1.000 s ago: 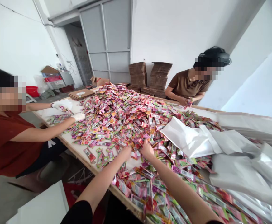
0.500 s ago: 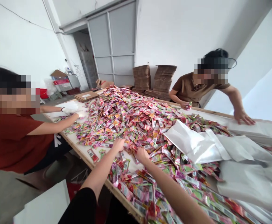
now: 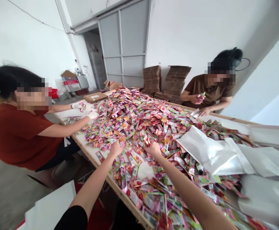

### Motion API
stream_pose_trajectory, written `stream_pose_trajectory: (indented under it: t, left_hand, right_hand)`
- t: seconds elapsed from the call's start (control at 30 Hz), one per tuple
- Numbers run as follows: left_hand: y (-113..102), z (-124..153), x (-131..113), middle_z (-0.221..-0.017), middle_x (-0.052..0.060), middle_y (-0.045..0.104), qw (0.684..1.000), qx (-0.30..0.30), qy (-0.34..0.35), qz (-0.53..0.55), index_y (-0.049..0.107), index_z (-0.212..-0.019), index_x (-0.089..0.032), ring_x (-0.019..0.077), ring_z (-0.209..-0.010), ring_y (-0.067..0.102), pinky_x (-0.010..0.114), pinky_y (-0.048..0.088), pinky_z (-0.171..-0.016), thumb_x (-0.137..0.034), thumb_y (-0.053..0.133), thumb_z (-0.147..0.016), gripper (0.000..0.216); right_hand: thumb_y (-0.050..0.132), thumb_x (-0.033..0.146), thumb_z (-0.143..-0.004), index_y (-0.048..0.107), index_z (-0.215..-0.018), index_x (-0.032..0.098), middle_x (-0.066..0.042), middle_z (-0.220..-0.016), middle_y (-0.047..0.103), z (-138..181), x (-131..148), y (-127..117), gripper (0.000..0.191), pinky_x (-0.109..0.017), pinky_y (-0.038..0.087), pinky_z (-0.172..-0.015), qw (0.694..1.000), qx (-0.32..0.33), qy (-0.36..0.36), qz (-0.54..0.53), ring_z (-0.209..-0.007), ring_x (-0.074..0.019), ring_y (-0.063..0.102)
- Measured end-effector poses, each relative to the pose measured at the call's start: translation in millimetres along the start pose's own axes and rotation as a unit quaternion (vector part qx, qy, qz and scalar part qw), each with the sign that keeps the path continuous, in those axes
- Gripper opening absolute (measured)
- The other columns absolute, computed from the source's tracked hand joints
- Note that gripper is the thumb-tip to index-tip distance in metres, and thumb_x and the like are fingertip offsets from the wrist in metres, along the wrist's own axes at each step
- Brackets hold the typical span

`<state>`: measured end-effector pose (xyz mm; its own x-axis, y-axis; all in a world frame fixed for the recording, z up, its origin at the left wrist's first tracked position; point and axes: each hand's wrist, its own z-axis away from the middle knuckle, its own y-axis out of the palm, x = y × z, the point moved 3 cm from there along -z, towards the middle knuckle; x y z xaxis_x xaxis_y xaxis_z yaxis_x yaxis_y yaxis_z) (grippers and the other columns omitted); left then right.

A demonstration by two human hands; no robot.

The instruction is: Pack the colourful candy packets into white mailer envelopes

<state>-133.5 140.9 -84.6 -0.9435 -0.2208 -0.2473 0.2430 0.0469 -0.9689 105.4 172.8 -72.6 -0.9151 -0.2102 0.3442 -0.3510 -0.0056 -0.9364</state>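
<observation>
"Left hand (image 3: 116, 149): open or closed?"

"Curled, with its fingertips pressed down among the sachets. The right hand (image 3: 154, 149) was curled the same way, just beside it. Neither showed a clear grip, so there was no telling whether they had hold of anything."

"Where were the sachets?"

"In a great loose heap of pink and red barcoded sachets (image 3: 129, 118), spread across a white-topped table (image 3: 116, 188) and running close to its wooden edge, right under both hands."

"What lay around them?"

"Silvery foil bags (image 3: 208, 150) lay over the heap's right side. Across the table, a co-worker's hand (image 3: 200, 98) held a bunch of sachets. To the left, a co-worker's white-gloved hand (image 3: 81, 106) held a few more."

"Which step did that look like?"

"Picking through the loose heap by hand, judging by how the fingers sat at its near side."

"And what did the next move call for?"

"Most likely closing the fingers on a few sachets and lifting them clear of the pile, though that was only a judgement from the pose."
</observation>
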Motion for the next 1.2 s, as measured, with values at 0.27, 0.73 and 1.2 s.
stream_pose_trajectory:
  t: [0.27,0.73,1.2]
  left_hand:
    - [25,15,-8,-0.104,0.02,0.059,0.997,0.059,-0.021,-0.049,0.06,-0.092,-0.01,0.0304,-0.097,0.058,0.036,0.046,-0.077,-0.02,0.06,-0.07,0.024]
    - [12,26,-29,-0.086,0.003,0.067,0.963,0.157,0.218,0.028,0.062,-0.088,-0.018,0.0215,-0.08,0.062,0.026,0.047,-0.071,-0.034,0.07,-0.058,0.035]
    - [10,1,-41,-0.115,0.009,0.056,0.984,0.05,0.16,0.061,0.039,-0.122,-0.018,0.0186,-0.106,0.052,0.029,0.041,-0.089,-0.035,0.035,-0.087,0.039]
  right_hand:
    - [0.044,0.01,-0.077,0.043,-0.119,0.015,-0.014,-0.107,0.058,-1,6,34,0.042,-0.027,0.041,-0.071,0.999,0.008,-0.027,0.042,-0.087,-0.0193,0.059]
    - [0.065,0.032,-0.063,0.059,-0.093,0.017,-0.01,-0.088,0.065,15,48,55,0.034,-0.028,0.044,-0.063,0.989,0.139,0.029,-0.046,-0.081,-0.0237,0.062]
    - [0.052,0.022,-0.066,0.052,-0.074,0.018,-0.001,-0.066,0.058,75,-59,-67,0.009,-0.023,0.037,-0.055,0.981,-0.031,-0.026,-0.19,-0.06,-0.0141,0.051]
